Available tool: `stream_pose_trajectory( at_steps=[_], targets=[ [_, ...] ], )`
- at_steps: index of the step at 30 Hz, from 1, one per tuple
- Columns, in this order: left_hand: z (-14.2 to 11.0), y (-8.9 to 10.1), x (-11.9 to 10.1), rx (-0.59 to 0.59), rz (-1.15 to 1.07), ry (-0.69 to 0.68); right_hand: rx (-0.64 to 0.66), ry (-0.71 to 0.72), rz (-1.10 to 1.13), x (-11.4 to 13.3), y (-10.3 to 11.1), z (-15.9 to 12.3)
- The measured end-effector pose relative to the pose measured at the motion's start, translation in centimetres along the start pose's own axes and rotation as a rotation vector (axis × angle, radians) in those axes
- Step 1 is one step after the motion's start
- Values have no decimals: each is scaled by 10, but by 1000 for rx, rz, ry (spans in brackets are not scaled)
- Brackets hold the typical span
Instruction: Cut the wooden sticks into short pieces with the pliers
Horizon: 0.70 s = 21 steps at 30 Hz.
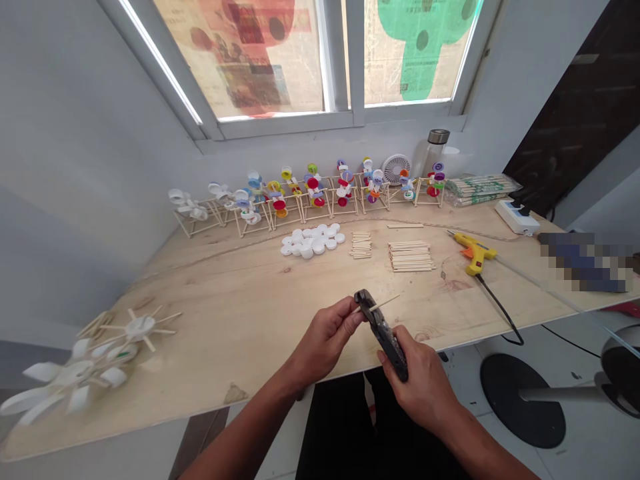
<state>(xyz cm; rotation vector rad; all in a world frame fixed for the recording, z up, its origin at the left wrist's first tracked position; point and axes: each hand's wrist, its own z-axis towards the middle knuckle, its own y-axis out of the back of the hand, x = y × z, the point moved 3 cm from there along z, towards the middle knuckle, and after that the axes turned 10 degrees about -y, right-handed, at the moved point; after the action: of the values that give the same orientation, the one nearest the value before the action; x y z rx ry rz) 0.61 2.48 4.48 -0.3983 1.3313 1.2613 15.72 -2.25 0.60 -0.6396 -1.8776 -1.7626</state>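
Note:
My left hand [325,337] pinches one end of a thin wooden stick [389,302] above the table's front edge. My right hand [420,380] is wrapped round the handles of a black plier-like cutter [383,330]. The stick passes through the cutter's head, with its free end pointing right; whether the jaws press on it I cannot tell. Beyond my hands lie a bundle of short sticks [361,245], a stack of longer sticks [411,257], a single stick [405,226] and a cluster of white bottle caps [313,241].
Stick frames carrying coloured cap wheels [315,193] line the back of the table [215,287]. A yellow glue gun [475,251] with a cord lies at the right, near a power strip [517,218]. White wheel-like stick assemblies [75,373] sit at the left.

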Motion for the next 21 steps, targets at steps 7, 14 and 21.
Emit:
stream_pose_trajectory(
  at_steps=[7, 14, 21],
  targets=[
    [-7, -12, 2, -207, 594, -250, 19, -23, 45, 1, -2, 2],
    [-3, -5, -1, -89, 383, -176, 59, -44, 66, 2, 2, 0],
    [1, 3, -2, 29, -37, 45, 64, -22, 78, 3, 3, -1]
  ],
)
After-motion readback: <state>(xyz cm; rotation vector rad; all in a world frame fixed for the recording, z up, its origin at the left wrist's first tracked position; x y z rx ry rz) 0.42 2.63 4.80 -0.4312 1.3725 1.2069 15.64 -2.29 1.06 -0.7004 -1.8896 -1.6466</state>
